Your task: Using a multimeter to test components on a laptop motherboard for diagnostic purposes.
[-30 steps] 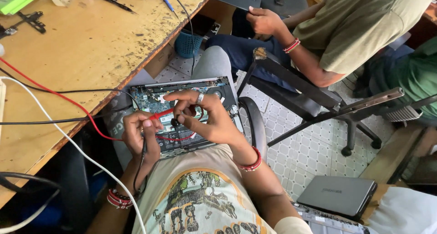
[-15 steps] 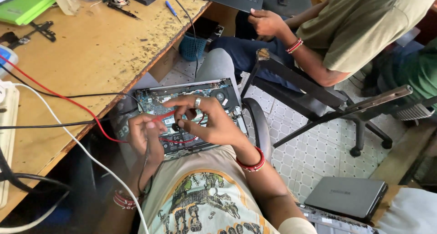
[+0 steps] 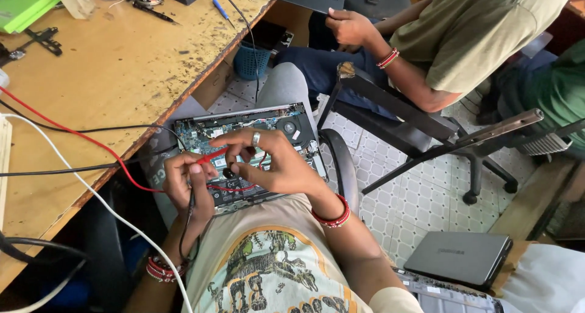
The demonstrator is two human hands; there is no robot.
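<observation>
So the opened laptop [image 3: 244, 154] sits on the person's lap, squeezed against the surface [image 3: 122, 87] edge, with the left hand [image 3: 186, 188] pinching a black probe and the right hand [image 3: 268, 164] pinching what looks like the red probe [image 3: 213, 156] onto the board, though the tip's hard to make out. Biggest risk I'd say is a probe slipping and bridging parts, since a lap wobbles. Elbow room's tight too: a chair [image 3: 426, 130] and another person crowd the right.
</observation>
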